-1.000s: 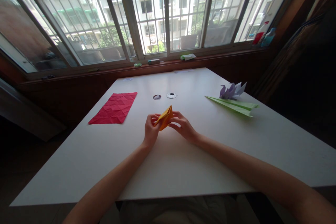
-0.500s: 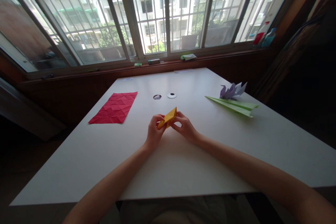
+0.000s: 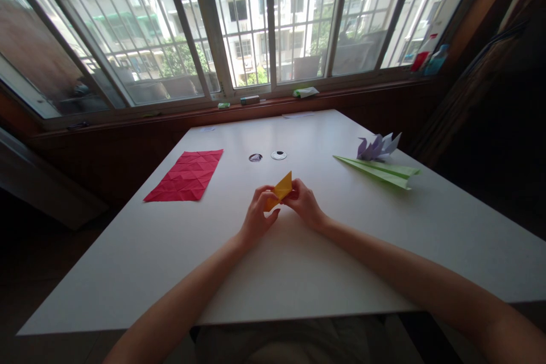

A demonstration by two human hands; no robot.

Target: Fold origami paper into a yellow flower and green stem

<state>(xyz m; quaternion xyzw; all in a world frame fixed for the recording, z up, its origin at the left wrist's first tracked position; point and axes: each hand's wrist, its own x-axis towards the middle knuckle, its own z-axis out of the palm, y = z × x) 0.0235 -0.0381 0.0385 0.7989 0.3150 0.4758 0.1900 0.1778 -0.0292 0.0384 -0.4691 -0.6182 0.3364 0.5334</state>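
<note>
Centrally, yellow folded paper [image 3: 281, 190]: pinched between both hands just above the white table [image 3: 298, 273], near its middle, one pointed corner tipped up and away toward the window; raised off the surface, probably so both faces stay reachable for creasing.
Left hand [image 3: 258, 217]: closed on the lower left part of the yellow folded paper; fingers [image 3: 265, 193] curled over its near edge, thumb tucked under, almost no gap between them; grip placed low, apparently to steady the piece.
Right hand [image 3: 303, 203]: closed on the right edge of the same paper; fingertips bunched tight against the fold, knuckles up; set opposite the left, so the paper is braced from two sides.
Forearms: bare, reaching in from the near edge of the table, converging on the paper.
Red creased sheet [image 3: 186, 175]: flat on the table, well to the left of the hands, grid of fold lines visible, untouched.
Two small round objects [image 3: 278, 154]: on the table beyond the hands, side by side; too small to tell what.
Green paper plane [image 3: 379, 172]: lying flat to the right, well apart from the hands.
Purple paper crane [image 3: 377, 147]: just behind the plane, touching or nearly so; cannot tell which.
Window sill [image 3: 273, 103]: beyond the far table edge, a few small items along it.
</note>
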